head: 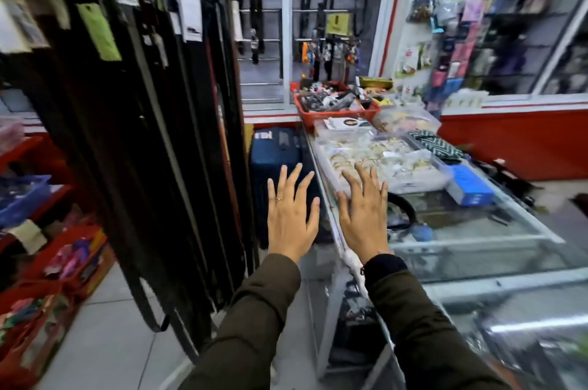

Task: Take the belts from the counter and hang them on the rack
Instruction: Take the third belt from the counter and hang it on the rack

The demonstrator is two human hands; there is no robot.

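Observation:
Many dark belts (152,135) with paper tags hang in a dense row from the rack at the left, reaching almost to the floor. A glass counter (477,240) runs along the right. On it, a black curled belt (404,205) lies just right of my right hand. My left hand (291,214) is held out flat with fingers spread, empty, between the rack and the counter's edge. My right hand (364,211) is also flat and spread, empty, over the counter's left edge. Both sleeves are dark olive.
On the counter stand clear tubs of small goods (381,160), a red basket (334,106), a blue box (469,186) and a striped cloth (436,144). A blue suitcase (275,151) stands beyond the rack. Red bins (47,262) line the floor at left.

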